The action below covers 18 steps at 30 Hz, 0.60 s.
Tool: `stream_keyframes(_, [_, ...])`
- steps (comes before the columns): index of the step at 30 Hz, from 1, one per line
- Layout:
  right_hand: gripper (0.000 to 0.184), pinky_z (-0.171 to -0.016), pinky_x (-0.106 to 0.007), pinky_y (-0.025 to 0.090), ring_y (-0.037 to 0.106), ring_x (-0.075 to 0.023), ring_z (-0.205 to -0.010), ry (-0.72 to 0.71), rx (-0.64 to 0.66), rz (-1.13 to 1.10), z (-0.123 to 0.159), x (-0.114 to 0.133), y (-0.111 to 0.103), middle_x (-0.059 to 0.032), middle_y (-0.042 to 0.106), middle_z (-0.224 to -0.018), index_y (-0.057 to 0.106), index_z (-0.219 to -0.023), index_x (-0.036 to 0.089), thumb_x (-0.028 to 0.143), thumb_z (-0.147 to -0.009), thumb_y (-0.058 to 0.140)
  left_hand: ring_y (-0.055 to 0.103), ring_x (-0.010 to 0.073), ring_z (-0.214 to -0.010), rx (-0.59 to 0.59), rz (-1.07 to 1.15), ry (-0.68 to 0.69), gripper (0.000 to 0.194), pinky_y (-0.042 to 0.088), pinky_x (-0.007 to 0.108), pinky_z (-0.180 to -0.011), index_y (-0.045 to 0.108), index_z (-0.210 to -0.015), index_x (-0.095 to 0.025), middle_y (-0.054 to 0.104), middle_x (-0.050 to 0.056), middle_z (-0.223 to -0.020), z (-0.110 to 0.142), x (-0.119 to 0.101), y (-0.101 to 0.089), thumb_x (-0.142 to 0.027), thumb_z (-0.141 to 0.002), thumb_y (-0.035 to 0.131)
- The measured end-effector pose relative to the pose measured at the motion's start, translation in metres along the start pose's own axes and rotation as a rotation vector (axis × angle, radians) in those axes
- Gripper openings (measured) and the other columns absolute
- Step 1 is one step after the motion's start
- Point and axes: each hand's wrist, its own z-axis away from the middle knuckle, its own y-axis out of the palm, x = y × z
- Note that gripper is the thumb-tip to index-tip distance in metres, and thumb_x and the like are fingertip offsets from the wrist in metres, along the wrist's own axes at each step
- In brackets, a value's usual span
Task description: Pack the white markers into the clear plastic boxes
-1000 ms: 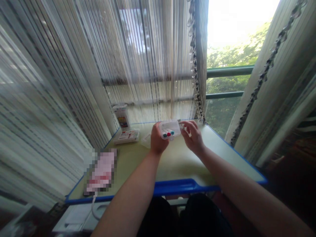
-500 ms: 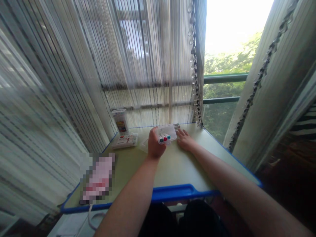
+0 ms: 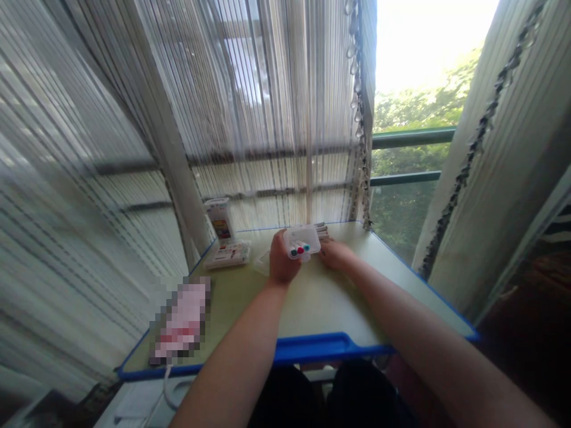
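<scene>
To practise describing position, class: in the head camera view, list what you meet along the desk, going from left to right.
pixelated pink item → flat printed pack → left hand → clear plastic box of marker pens → right hand

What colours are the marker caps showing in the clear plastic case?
Dark teal, red and light blue, left to right; the head view shows the caps best.

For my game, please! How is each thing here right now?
left hand: holding the clear plastic box
clear plastic box: held up, three coloured marker caps showing
right hand: lying on the desk beside the box
carton: standing upright
flat pack: lying down
curtain: hanging down
</scene>
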Motion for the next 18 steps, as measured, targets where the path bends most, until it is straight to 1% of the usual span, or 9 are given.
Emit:
stream_keyframes(3, [0.028, -0.08, -0.035, 0.045, 0.06, -0.0268, -0.097, 0.124, 0.032, -0.019, 0.003, 0.0, -0.002, -0.0163, 0.064, -0.107, 0.063, -0.101, 0.014, 0.02, -0.077, 0.05, 0.058, 0.0271, -0.1, -0.031, 0.007, -0.006, 0.042, 0.049, 0.048, -0.088, 0.047, -0.11, -0.015, 0.058, 0.015, -0.103, -0.002, 0.0, -0.003, -0.013, -0.069, 0.057])
stream_keyframes(5, [0.024, -0.073, -0.035, 0.046, 0.063, -0.0274, -0.088, 0.205, 0.026, -0.047, 0.007, -0.006, -0.005, -0.0173, 0.066, -0.099, 0.065, -0.094, 0.014, 0.021, -0.077, 0.049, 0.058, 0.0272, -0.1, -0.047, 0.013, -0.018, 0.043, 0.049, 0.047, -0.087, 0.047, -0.11, -0.015, 0.059, 0.015, -0.103, -0.003, 0.001, -0.005, -0.012, -0.068, 0.057])
stream_keyframes(7, [0.026, -0.069, -0.034, 0.046, 0.063, -0.0262, -0.085, 0.269, -0.01, -0.07, 0.01, -0.014, -0.011, -0.0169, 0.066, -0.097, 0.064, -0.093, 0.014, 0.024, -0.081, 0.043, 0.058, 0.0271, -0.099, -0.064, 0.011, -0.047, 0.046, 0.05, 0.046, -0.087, 0.047, -0.11, -0.015, 0.058, 0.014, -0.102, -0.003, 0.002, -0.006, -0.011, -0.065, 0.058])
stream_keyframes(9, [0.033, -0.067, -0.032, 0.045, 0.061, -0.0237, -0.083, 0.303, -0.128, -0.146, 0.012, -0.02, -0.019, -0.0144, 0.065, -0.094, 0.062, -0.094, 0.014, 0.03, -0.087, 0.034, 0.059, 0.0262, -0.098, -0.079, 0.007, -0.078, 0.048, 0.05, 0.045, -0.085, 0.047, -0.11, -0.017, 0.059, 0.012, -0.101, -0.004, 0.004, -0.006, -0.01, -0.064, 0.058])
stream_keyframes(11, [0.041, -0.066, -0.029, 0.044, 0.059, -0.0207, -0.08, 0.264, -0.385, -0.38, 0.013, -0.02, -0.026, -0.01, 0.064, -0.085, 0.061, -0.087, 0.015, 0.039, -0.089, 0.027, 0.059, 0.0252, -0.098, -0.084, 0.003, -0.086, 0.047, 0.05, 0.043, -0.086, 0.047, -0.11, -0.018, 0.059, 0.011, -0.101, -0.004, 0.005, -0.007, -0.012, -0.064, 0.059])
stream_keyframes(13, [0.044, -0.061, -0.027, 0.042, 0.055, -0.0172, -0.072, 0.139, -0.669, -0.72, 0.014, -0.012, -0.031, -0.0048, 0.059, -0.075, 0.06, -0.08, 0.017, 0.048, -0.087, 0.03, 0.059, 0.0248, -0.099, -0.077, -0.013, -0.076, 0.046, 0.05, 0.042, -0.087, 0.047, -0.109, -0.018, 0.059, 0.01, -0.101, -0.004, 0.005, -0.008, -0.014, -0.065, 0.06])
stream_keyframes(14, [0.043, -0.058, -0.026, 0.041, 0.052, -0.0153, -0.066, 0.068, -0.766, -0.886, 0.016, -0.006, -0.033, -0.0023, 0.055, -0.069, 0.06, -0.078, 0.017, 0.051, -0.086, 0.033, 0.059, 0.0248, -0.099, -0.071, -0.024, -0.069, 0.045, 0.049, 0.042, -0.087, 0.047, -0.109, -0.017, 0.059, 0.011, -0.102, -0.003, 0.004, -0.008, -0.015, -0.066, 0.06])
stream_keyframes(15, [0.043, -0.054, -0.025, 0.039, 0.049, -0.0135, -0.059, 0.009, -0.812, -1.02, 0.017, 0.002, -0.034, 0.0003, 0.05, -0.063, 0.059, -0.077, 0.018, 0.053, -0.084, 0.037, 0.059, 0.0249, -0.1, -0.065, -0.036, -0.064, 0.045, 0.049, 0.041, -0.088, 0.047, -0.109, -0.017, 0.059, 0.011, -0.103, -0.003, 0.004, -0.008, -0.016, -0.066, 0.061])
stream_keyframes(18, [0.039, -0.044, -0.023, 0.031, 0.036, -0.0095, -0.044, -0.093, -0.817, -1.306, 0.024, 0.027, -0.034, 0.0063, 0.035, -0.049, 0.059, -0.076, 0.018, 0.055, -0.082, 0.045, 0.059, 0.0242, -0.099, -0.051, -0.058, -0.059, 0.044, 0.049, 0.04, -0.087, 0.046, -0.111, -0.017, 0.059, 0.011, -0.103, -0.002, 0.003, -0.008, -0.019, -0.069, 0.06])
